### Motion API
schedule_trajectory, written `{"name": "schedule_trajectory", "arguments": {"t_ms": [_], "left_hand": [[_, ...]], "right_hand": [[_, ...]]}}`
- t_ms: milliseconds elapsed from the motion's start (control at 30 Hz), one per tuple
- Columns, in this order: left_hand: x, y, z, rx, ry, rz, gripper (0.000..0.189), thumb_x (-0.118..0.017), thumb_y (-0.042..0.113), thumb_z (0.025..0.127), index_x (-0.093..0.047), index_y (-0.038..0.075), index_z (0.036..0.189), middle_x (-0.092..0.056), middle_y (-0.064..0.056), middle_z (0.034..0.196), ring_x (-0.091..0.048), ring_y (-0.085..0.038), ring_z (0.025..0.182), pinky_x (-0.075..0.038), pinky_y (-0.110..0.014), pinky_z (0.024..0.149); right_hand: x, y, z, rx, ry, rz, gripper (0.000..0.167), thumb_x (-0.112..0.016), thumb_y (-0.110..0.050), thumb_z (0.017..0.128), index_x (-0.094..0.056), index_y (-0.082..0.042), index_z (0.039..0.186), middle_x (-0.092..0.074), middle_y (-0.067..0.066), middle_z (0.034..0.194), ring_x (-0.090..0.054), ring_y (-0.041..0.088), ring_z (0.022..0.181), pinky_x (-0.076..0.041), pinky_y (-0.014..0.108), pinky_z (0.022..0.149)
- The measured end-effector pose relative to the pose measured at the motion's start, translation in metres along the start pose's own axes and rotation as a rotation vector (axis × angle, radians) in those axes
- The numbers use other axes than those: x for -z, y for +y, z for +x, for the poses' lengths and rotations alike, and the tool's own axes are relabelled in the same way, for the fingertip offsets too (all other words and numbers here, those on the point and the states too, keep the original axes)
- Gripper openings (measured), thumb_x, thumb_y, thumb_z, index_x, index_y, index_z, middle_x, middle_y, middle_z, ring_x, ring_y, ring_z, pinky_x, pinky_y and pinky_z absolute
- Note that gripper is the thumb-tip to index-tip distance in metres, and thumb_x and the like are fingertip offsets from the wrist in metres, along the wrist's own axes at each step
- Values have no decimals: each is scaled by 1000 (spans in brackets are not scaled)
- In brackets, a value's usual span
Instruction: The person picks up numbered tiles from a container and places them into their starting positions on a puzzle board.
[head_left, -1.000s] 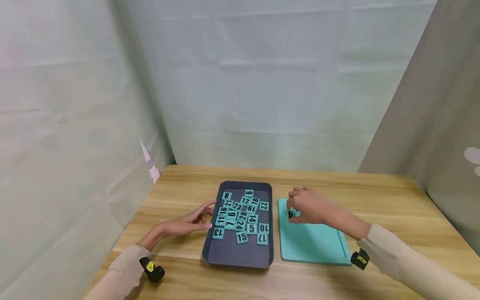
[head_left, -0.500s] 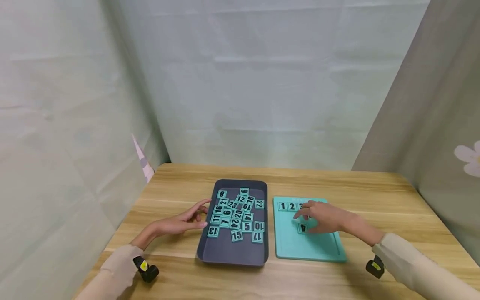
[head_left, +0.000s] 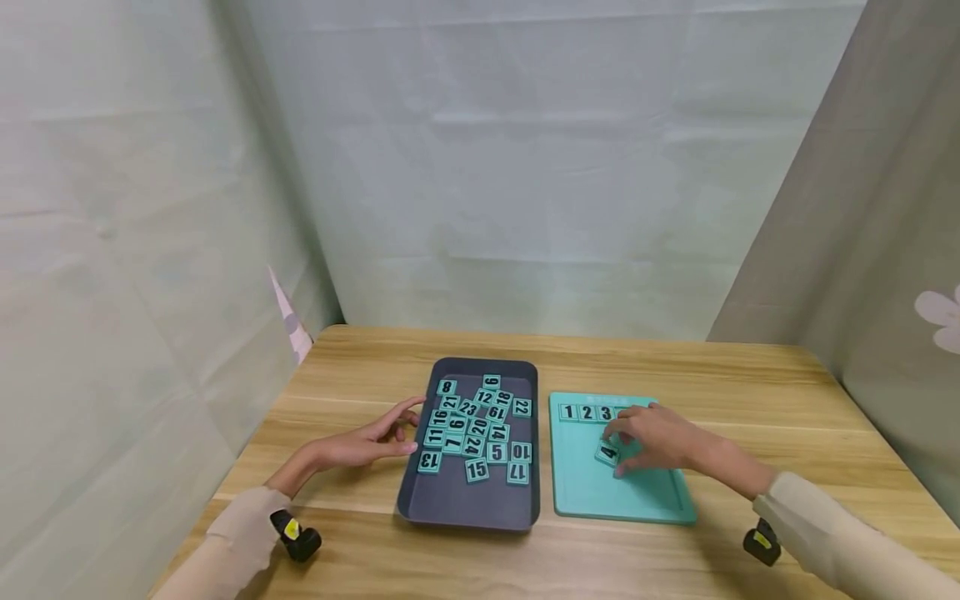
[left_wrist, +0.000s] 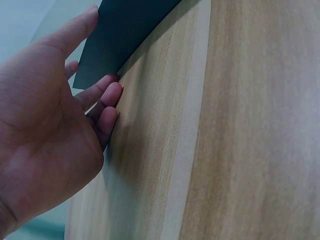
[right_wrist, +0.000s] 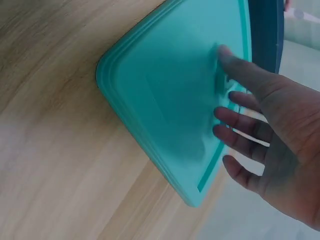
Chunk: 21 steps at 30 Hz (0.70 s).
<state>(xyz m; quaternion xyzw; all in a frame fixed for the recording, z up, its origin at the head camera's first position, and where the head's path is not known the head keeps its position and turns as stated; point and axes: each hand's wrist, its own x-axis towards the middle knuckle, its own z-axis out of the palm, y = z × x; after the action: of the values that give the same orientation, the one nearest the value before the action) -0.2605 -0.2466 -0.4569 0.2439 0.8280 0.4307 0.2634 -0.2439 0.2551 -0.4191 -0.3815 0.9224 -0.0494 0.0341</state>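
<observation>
Creased pale sheeting (head_left: pixel 525 183) hangs behind the wood-grain worktop (head_left: pixel 720 375). Pinkish petals (head_left: pixel 939 308) show on the greyer sheet (head_left: pixel 855 208) at the right.

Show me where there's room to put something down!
In the head view, the dark tray is bare below tile 15 and tile 17. The teal board is bare below tile 4 and the right hand. The wooden table is free in front of the tray. The tray's middle is crowded with number tiles.

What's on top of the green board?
The green board has tiles 1, 2 and 3 along its far edge, and tile 4, nearer, turned crooked by the right hand. Anything that hand covers is hidden.
</observation>
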Motion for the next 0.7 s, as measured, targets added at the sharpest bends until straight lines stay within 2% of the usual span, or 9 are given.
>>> {"name": "schedule_trajectory", "arguments": {"t_ms": [133, 200, 267, 467, 700], "left_hand": [[1, 0, -2, -3, 1, 4, 76, -56, 31, 106, -8, 29, 164, -35, -16, 148, -41, -26, 115, -36, -29, 92], [1, 0, -2, -5, 3, 6, 76, -56, 31, 106, -8, 29, 164, -35, -16, 148, -41, -26, 114, -36, -29, 92], [1, 0, -2, -5, 6, 8, 75, -56, 31, 106, -8, 29, 164, -35, -16, 148, -41, -26, 114, -36, -29, 92], [1, 2, 0, 2, 1, 9, 75, -56, 32, 106, -8, 30, 164, -35, -16, 148, -41, -26, 114, -36, -31, 93], [0, 2, 1, 3, -4, 13, 75, -56, 31, 106, -8, 30, 164, -35, -16, 148, -41, -25, 114, -36, -31, 93]], "right_hand": [[-1, 1, -1, 56, -12, 63, 47, -84, -22, 85, -68, -15, 129, -64, -8, 94, -61, 5, 86, -54, 35, 80], [-2, 2, -1, 100, -1, 97, 41, -82, -15, 87, -70, -14, 127, -65, -5, 95, -63, 4, 86, -56, 29, 76], [-4, 3, -1, 120, 10, 115, 33, -80, -16, 88, -73, -13, 120, -64, -6, 94, -61, 2, 83, -54, 25, 74], [-3, 10, -5, 16, 52, 151, 25, -82, -27, 87, -76, -11, 105, -66, -9, 90, -55, 1, 78, -49, 22, 68], [-3, 36, -7, -120, 154, 57, 25, -82, -26, 86, -74, -8, 102, -63, -7, 80, -50, 1, 69, -44, 22, 60]]}}
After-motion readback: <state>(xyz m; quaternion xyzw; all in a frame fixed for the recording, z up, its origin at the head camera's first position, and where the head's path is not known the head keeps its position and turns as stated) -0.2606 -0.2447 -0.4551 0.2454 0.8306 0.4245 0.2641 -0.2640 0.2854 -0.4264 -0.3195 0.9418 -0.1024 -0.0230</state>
